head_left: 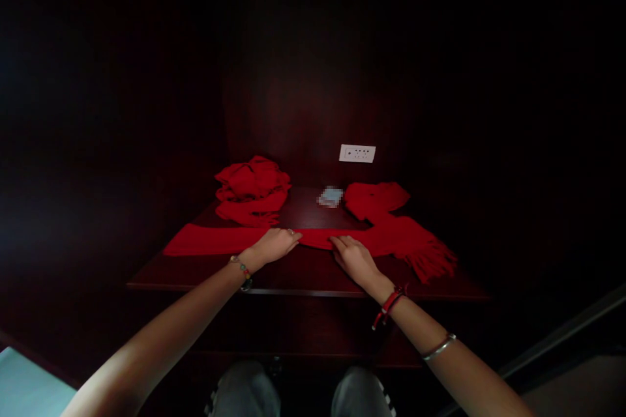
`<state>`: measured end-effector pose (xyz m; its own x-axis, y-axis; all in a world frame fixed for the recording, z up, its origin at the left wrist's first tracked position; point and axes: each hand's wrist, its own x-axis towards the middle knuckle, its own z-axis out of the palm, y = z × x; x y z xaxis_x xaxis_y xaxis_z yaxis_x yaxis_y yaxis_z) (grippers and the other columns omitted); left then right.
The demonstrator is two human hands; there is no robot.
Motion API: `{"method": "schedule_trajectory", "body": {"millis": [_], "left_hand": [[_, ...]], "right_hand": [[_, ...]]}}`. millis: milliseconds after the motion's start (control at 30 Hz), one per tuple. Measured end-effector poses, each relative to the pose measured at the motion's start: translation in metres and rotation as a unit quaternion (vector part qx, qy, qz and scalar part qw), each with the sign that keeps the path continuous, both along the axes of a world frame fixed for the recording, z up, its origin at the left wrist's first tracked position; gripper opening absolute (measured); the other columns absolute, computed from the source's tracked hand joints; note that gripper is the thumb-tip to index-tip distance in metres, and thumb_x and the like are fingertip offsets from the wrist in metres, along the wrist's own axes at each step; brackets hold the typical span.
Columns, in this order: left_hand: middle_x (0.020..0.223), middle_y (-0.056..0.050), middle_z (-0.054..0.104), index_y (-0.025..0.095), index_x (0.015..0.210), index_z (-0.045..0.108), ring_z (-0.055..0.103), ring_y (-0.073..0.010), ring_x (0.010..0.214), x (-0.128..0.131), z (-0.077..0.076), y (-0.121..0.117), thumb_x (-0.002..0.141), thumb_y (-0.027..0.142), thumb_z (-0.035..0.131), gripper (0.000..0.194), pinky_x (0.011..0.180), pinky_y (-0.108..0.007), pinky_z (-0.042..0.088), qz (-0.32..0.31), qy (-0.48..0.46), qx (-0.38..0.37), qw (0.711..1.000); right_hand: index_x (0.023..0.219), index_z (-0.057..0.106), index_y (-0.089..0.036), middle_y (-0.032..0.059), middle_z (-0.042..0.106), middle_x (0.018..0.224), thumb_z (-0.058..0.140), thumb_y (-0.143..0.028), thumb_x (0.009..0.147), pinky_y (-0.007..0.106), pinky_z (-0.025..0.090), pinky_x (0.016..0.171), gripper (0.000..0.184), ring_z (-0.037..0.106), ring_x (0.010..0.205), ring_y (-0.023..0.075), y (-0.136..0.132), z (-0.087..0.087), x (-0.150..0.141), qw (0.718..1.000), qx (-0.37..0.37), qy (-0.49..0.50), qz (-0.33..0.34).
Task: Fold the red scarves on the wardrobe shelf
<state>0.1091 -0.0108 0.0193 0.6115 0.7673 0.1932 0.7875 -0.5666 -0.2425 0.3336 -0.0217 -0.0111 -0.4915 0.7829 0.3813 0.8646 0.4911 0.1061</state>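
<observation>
A long red scarf [215, 239] lies in a folded strip along the dark wooden shelf [293, 279]. Its right end widens into a fringe that spreads toward the front right. My left hand [275, 245] is closed on the middle of the strip, thumb and fingers together. Just to the right, my right hand [356, 259] pinches the strip's near edge with its fingertips. The thumb of that hand is partly hidden. Behind my left hand sits a crumpled heap of red fringed scarves [252, 186]. Another bunched red fabric piece [374, 199] lies behind my right hand, touching the strip.
A white wall socket [357, 154] is on the back panel. Below it lies a small pale object [330, 196], blurred out. Dark walls enclose the shelf on both sides. My knees [249, 391] are under the shelf's front edge.
</observation>
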Motion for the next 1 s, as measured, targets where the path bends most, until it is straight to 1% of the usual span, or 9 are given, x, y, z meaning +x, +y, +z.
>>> {"method": "schedule_trajectory", "body": {"millis": [167, 300, 367, 467, 533, 667, 800, 900, 1000], "left_hand": [[0.093, -0.010, 0.063, 0.016, 0.105, 0.055, 0.060, -0.0185, 0.084, -0.005, -0.003, 0.001, 0.089, 0.029, 0.034, 0.029, 0.073, -0.027, 0.045, -0.004, -0.030, -0.019, 0.999], [0.105, -0.007, 0.061, 0.017, 0.104, 0.057, 0.055, -0.0157, 0.096, -0.007, 0.005, 0.016, 0.090, 0.032, 0.027, 0.036, 0.085, -0.025, 0.038, -0.029, -0.088, -0.067, 0.993], [0.111, -0.007, 0.058, 0.015, 0.107, 0.056, 0.051, -0.0154, 0.102, -0.002, 0.011, 0.030, 0.090, 0.028, 0.025, 0.037, 0.089, -0.024, 0.034, 0.007, -0.113, -0.107, 0.988], [0.117, -0.009, 0.054, 0.013, 0.113, 0.052, 0.050, -0.0164, 0.103, 0.012, 0.014, 0.057, 0.085, 0.028, 0.036, 0.036, 0.086, -0.023, 0.035, 0.076, -0.126, -0.217, 0.965], [0.111, -0.008, 0.058, 0.013, 0.108, 0.055, 0.053, -0.0166, 0.094, 0.022, 0.012, 0.073, 0.079, 0.030, 0.045, 0.036, 0.077, -0.021, 0.038, 0.089, -0.125, -0.275, 0.949], [0.084, -0.004, 0.065, 0.012, 0.085, 0.062, 0.054, -0.0149, 0.070, 0.035, 0.007, 0.094, 0.069, 0.033, 0.051, 0.028, 0.059, -0.021, 0.038, 0.087, -0.129, -0.320, 0.934], [0.080, 0.000, 0.063, 0.015, 0.079, 0.062, 0.051, -0.0134, 0.070, 0.032, 0.007, 0.100, 0.069, 0.038, 0.049, 0.028, 0.060, -0.020, 0.037, 0.058, -0.152, -0.351, 0.922], [0.087, -0.001, 0.063, 0.016, 0.085, 0.062, 0.052, -0.0143, 0.079, 0.022, 0.011, 0.100, 0.067, 0.037, 0.053, 0.030, 0.068, -0.020, 0.037, 0.029, -0.211, -0.397, 0.893], [0.096, -0.004, 0.063, 0.015, 0.094, 0.062, 0.052, -0.0162, 0.085, 0.014, 0.019, 0.098, 0.061, 0.034, 0.062, 0.038, 0.072, -0.023, 0.037, 0.021, -0.306, -0.449, 0.839]], "right_hand": [[0.090, 0.058, -0.012, 0.0123, 0.058, 0.091, 0.040, -0.013, 0.083, 0.032, 0.039, 0.073, 0.020, 0.051, 0.087, 0.0222, 0.001, 0.005, -0.028, 0.996, 0.044, -0.075, 0.000], [0.088, 0.057, -0.012, 0.0114, 0.058, 0.086, 0.040, -0.012, 0.083, 0.030, 0.037, 0.068, 0.018, 0.051, 0.081, 0.0210, 0.004, 0.002, -0.029, 0.996, 0.037, -0.083, 0.002], [0.090, 0.056, -0.013, 0.0104, 0.058, 0.084, 0.039, -0.013, 0.084, 0.029, 0.036, 0.066, 0.018, 0.051, 0.080, 0.0205, 0.004, 0.001, -0.027, 0.996, 0.041, -0.082, 0.007], [0.092, 0.055, -0.014, 0.0093, 0.057, 0.085, 0.038, -0.015, 0.085, 0.029, 0.036, 0.065, 0.018, 0.051, 0.079, 0.0195, 0.002, 0.001, -0.026, 0.994, 0.052, -0.088, 0.033], [0.090, 0.055, -0.015, 0.0084, 0.057, 0.085, 0.038, -0.015, 0.086, 0.028, 0.036, 0.064, 0.018, 0.050, 0.079, 0.0186, 0.002, 0.002, -0.028, 0.992, 0.058, -0.096, 0.054], [0.084, 0.055, -0.015, 0.0072, 0.056, 0.081, 0.040, -0.013, 0.085, 0.027, 0.036, 0.063, 0.016, 0.050, 0.075, 0.0167, 0.004, -0.002, -0.030, 0.990, 0.076, -0.087, 0.075], [0.081, 0.056, -0.014, 0.0066, 0.056, 0.077, 0.041, -0.014, 0.084, 0.026, 0.037, 0.062, 0.015, 0.051, 0.071, 0.0160, 0.006, -0.006, -0.028, 0.991, 0.102, -0.055, 0.071], [0.090, 0.056, -0.014, 0.0067, 0.057, 0.078, 0.040, -0.014, 0.084, 0.026, 0.039, 0.063, 0.017, 0.052, 0.071, 0.0162, 0.003, -0.006, -0.027, 0.992, 0.102, -0.034, 0.064], [0.108, 0.051, -0.014, 0.0074, 0.058, 0.082, 0.038, -0.015, 0.084, 0.026, 0.041, 0.063, 0.027, 0.055, 0.072, 0.0167, -0.003, 0.000, -0.025, 0.996, 0.081, 0.004, 0.039]]}}
